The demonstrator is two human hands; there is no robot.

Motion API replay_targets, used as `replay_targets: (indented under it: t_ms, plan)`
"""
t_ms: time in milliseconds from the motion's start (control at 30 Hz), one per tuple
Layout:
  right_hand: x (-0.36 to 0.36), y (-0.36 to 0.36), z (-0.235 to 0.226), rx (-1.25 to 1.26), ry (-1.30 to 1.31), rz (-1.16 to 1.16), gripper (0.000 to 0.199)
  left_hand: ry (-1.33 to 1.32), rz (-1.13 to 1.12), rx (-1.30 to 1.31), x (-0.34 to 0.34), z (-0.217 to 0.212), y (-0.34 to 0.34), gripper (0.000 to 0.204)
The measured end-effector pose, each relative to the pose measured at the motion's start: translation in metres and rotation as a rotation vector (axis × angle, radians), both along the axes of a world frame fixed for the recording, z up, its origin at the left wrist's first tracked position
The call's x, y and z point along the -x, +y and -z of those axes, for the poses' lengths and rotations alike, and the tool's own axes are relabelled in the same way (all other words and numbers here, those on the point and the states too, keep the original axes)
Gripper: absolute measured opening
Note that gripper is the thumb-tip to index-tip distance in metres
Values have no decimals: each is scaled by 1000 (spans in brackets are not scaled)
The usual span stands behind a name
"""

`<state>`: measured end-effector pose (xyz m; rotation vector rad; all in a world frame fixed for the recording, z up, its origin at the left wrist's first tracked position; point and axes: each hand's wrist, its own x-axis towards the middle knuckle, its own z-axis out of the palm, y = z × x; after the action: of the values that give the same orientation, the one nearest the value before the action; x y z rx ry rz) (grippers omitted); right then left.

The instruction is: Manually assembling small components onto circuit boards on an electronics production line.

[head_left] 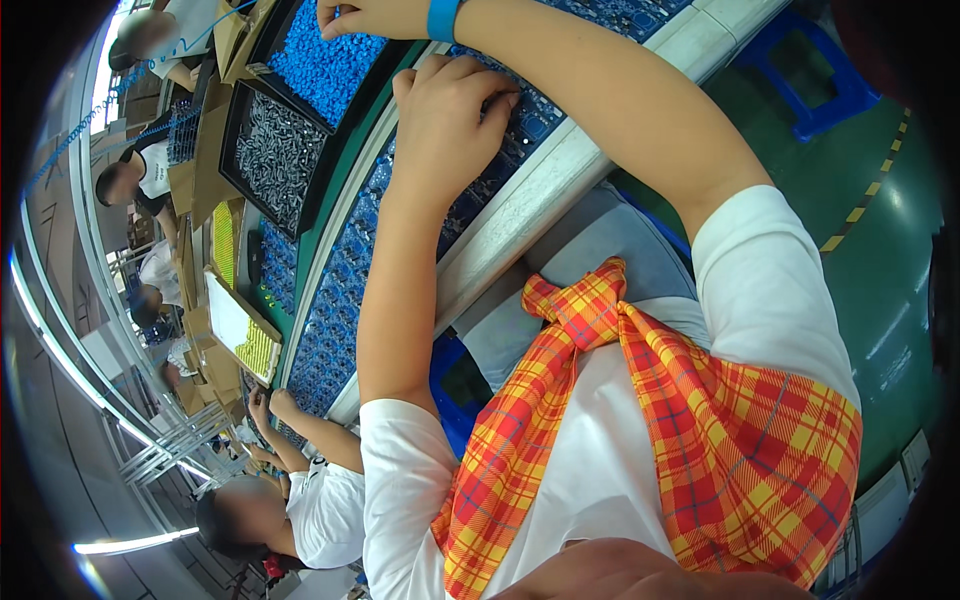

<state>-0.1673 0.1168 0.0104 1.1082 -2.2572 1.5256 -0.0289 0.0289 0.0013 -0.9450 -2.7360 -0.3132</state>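
My left hand (450,115) bends over the blue circuit boards (345,265), which lie in a long row along the line. Its fingers are curled, with thumb and index close together at a board; whatever they hold is too small to make out. Up at the top edge, partly cut off, my right hand (375,17) hangs over a heap of small blue parts (320,65) in a black tray. Those fingers are bent together in a pinch, and their contents cannot be made out. A blue band (443,18) circles my right wrist.
Silver and black cylindrical parts (278,155) fill a second black tray. Yellow parts (258,352) lie beyond it in an open box. A pale rail (510,230) edges the line on my side. A co-worker (325,510) works to my left; a blue stool (805,95) stands right.
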Motion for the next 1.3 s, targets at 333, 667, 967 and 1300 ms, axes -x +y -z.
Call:
replay_targets:
  t_ms: [333,667,967,1300]
  plan:
    - [-4,6,-8,-12,-9,7,20,104,-5,204,-2,-15,15,11]
    - [-2,1,-7,73,-23,-35,21,52,-44,166,-2,-11,10,13]
    - [-4,4,-7,72,55,46,21,113,15,319,1,-20,21,12]
    - [19,3,5,188,182,78,20,-146,-194,-18,33,-21,-25,17]
